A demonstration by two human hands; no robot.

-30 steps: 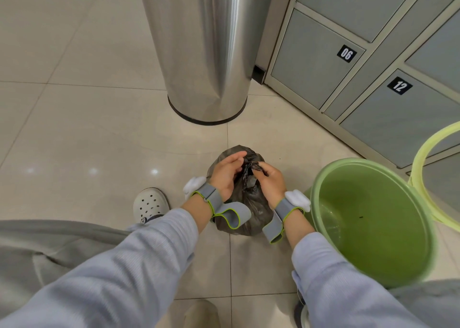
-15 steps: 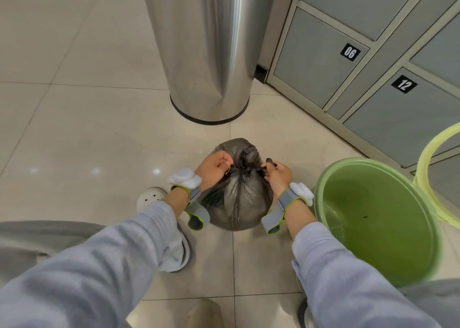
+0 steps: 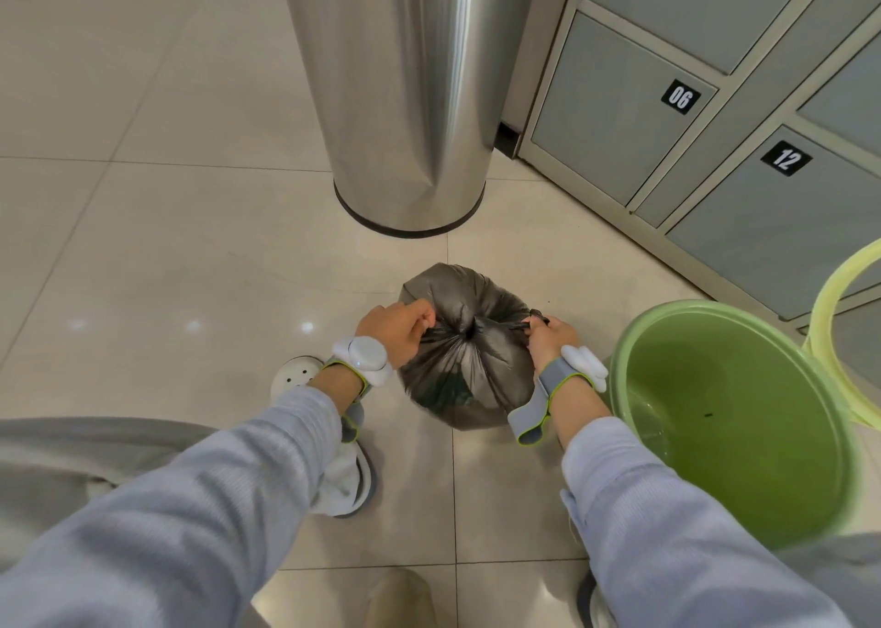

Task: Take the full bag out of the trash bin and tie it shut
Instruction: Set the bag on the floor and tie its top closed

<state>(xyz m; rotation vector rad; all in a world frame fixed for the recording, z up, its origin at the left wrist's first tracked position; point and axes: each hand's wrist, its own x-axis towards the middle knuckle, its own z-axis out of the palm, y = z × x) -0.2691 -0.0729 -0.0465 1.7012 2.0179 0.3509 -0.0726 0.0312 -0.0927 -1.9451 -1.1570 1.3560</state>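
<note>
A full dark grey trash bag (image 3: pixel 469 370) sits on the tiled floor between my hands, its top gathered into a tight pucker at the centre. My left hand (image 3: pixel 398 331) is closed on a twisted end of the bag at the left. My right hand (image 3: pixel 548 339) is closed on the other end at the right. The two ends are stretched apart across the top. The green plastic trash bin (image 3: pixel 734 413) stands just right of the bag, with nothing but a thin clear liner inside.
A tall steel cylinder bin (image 3: pixel 410 102) stands beyond the bag. Grey lockers (image 3: pixel 619 117) numbered 06 and 12 line the right wall. A yellow-green basin rim (image 3: pixel 844 341) shows at the far right. My white clog (image 3: pixel 295 377) rests left of the bag.
My hands have moved apart from the bag's middle, drawing the two ends outward and tightening the gathered top. The bag now looks rounder and closed.
</note>
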